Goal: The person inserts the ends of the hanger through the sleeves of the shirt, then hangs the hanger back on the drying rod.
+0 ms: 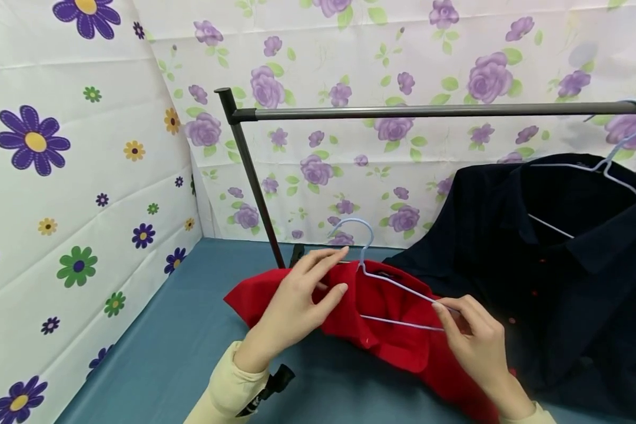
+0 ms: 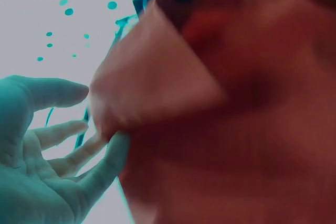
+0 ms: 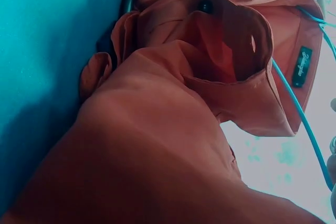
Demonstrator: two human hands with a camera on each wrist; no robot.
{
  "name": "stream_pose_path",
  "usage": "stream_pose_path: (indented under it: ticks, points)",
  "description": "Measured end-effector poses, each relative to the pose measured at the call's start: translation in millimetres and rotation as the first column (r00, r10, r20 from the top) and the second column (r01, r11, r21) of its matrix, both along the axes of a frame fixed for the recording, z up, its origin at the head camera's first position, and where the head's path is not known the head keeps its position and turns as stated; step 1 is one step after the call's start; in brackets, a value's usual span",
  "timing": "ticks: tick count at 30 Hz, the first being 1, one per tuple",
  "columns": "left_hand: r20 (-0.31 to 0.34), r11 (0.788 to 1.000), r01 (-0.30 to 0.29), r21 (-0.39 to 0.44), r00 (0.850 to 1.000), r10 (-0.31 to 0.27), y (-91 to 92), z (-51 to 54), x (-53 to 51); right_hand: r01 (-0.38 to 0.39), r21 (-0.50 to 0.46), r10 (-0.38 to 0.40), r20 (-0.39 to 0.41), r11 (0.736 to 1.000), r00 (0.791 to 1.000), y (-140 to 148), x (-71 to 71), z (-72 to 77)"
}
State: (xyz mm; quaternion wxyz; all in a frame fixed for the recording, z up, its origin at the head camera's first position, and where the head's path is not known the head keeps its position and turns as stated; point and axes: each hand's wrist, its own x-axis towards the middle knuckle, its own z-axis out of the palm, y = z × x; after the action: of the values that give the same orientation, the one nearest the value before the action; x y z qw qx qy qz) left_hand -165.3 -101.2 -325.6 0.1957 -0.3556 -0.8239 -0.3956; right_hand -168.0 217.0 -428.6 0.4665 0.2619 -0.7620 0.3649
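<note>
A red collared shirt (image 1: 394,346) is held up at an angle over the blue surface, with a pale blue wire hanger (image 1: 403,323) partly inside its neck. The hanger's hook rises above the collar. My right hand (image 1: 477,338) pinches the hanger's sloping arm near its right end. On the other side of the neck, my left hand (image 1: 299,297) lies against the shirt with fingers extended and thumb apart. The left wrist view has this hand (image 2: 58,182) beside a blurred collar flap (image 2: 152,77). A dark label (image 3: 302,66) shows inside the collar in the right wrist view.
Behind the shirt stands a dark metal clothes rack with a horizontal rail (image 1: 350,112). At the right, a dark navy shirt (image 1: 577,294) hangs from it on another pale hanger (image 1: 622,141). Flower-patterned sheets (image 1: 318,194) enclose the blue surface (image 1: 153,341) at the back and left.
</note>
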Motion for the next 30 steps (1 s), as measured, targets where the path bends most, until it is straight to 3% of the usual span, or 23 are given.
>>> stream_pose_path:
  ticks: [1, 3, 7, 9, 11, 13, 16, 19, 25, 30]
  points:
    - [-0.065, 0.999, -0.028, -0.026, 0.998, 0.027, -3.8, 1.5, 0.1, 0.002, -0.004, -0.002, -0.007, 1.0, 1.0, 0.9, -0.2, -0.1]
    - [-0.191, 0.993, -0.089, -0.077, 0.979, 0.073, -12.6, 4.4, -1.7, 0.016, -0.011, -0.016, -0.013, 1.0, 1.0, 2.6, -0.1, 0.1]
    - [-0.388, 0.958, -0.206, -0.198, 0.914, 0.117, -33.0, 6.8, -13.9, 0.02, -0.042, -0.021, -0.03, 0.999, 0.999, 4.4, -0.1, 1.1]
    - [-0.436, 0.935, -0.244, -0.259, 0.893, 0.113, -43.9, 5.4, -22.3, 0.017, -0.057, -0.019, -0.034, 0.998, 0.999, 4.8, 0.3, 1.7]
    - [-0.438, 0.916, -0.257, -0.309, 0.893, 0.103, -54.0, 2.6, -29.0, 0.014, -0.071, -0.016, -0.037, 0.997, 0.999, 5.0, 0.8, 2.4]
    - [-0.413, 0.906, -0.247, -0.343, 0.906, 0.091, -62.3, -1.2, -33.8, 0.018, -0.078, -0.02, -0.031, 0.997, 0.999, 5.6, 1.9, 2.8]
    - [-0.35, 0.907, -0.203, -0.37, 0.934, 0.066, -69.4, -6.9, -37.6, 0.026, -0.084, -0.028, -0.026, 0.996, 0.999, 6.0, 3.4, 3.9]
    - [-0.323, 0.911, -0.171, -0.374, 0.945, 0.045, -70.9, -12.4, -39.8, 0.023, -0.085, -0.026, -0.031, 0.996, 0.999, 5.6, 4.5, 5.8]
    - [-0.362, 0.934, -0.134, -0.33, 0.932, 0.006, -70.3, -18.6, -41.6, 0.01, -0.091, -0.014, -0.048, 0.996, 0.999, 4.1, 5.2, 11.1]
    - [-0.371, 0.959, -0.073, -0.274, 0.928, -0.035, -69.1, -10.1, -43.1, 0.03, -0.084, -0.034, -0.049, 0.996, 0.998, 5.0, 4.5, 10.9]
